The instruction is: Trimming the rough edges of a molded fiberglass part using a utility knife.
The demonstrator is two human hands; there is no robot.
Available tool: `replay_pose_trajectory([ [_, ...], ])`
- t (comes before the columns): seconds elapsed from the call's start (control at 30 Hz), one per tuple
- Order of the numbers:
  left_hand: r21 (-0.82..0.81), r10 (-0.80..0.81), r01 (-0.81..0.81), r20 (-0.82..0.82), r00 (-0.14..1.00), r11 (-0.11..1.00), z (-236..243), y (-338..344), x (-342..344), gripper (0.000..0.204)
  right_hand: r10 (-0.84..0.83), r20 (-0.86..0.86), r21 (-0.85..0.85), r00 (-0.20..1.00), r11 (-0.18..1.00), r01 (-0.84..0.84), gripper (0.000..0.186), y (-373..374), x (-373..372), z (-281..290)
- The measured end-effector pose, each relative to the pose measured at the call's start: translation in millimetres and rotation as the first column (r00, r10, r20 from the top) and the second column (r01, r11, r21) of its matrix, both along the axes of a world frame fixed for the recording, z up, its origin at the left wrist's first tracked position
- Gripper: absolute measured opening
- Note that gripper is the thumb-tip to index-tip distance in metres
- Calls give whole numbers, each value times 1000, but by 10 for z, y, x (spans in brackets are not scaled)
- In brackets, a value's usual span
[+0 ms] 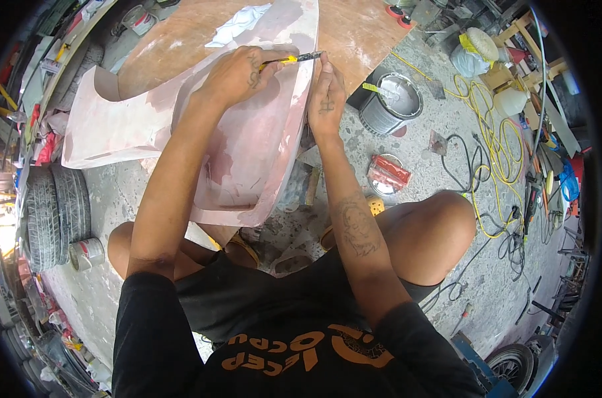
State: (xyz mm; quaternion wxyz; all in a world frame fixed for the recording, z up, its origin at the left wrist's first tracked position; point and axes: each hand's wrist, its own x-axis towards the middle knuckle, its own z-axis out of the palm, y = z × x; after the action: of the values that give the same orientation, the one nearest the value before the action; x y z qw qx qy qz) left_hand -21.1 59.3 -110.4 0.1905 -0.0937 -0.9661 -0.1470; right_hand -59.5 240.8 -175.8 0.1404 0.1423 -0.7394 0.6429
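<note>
Tool (293, 60) handle hidden in left hand (238, 74), tyre (513, 363) cut off by rim, bench clutter too small

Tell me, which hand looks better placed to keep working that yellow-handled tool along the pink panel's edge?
Probably the left hand: it already grips the yellow-handled tool over the pink panel. The right hand only touches the tool's tip at the panel's edge, steadying it.

Single head view, fisheye, looking steeply down, close over squatting person's arms and workshop floor (447, 126)

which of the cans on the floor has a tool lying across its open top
The big grey can right of the right hand: a yellow-handled tool rests across its rim. The small can by the tyres has none.
</note>
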Motion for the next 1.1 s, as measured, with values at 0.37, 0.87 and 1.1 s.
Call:
replay_pose_trajectory([
  [0.37,59,85,-91,110,990,994,159,211,47,32,6,-35,24,999,1000,-5,58,6,-178,-79],
  [0.87,49,265,-275,147,953,960,187,537,110,32,34,-66,108,997,994,-27,55,65,-323,-78],
  [1.1,-53,338,-334,126,933,941,85,608,93,32,6,-125,137,992,990,11,47,49,-381,-72],
])
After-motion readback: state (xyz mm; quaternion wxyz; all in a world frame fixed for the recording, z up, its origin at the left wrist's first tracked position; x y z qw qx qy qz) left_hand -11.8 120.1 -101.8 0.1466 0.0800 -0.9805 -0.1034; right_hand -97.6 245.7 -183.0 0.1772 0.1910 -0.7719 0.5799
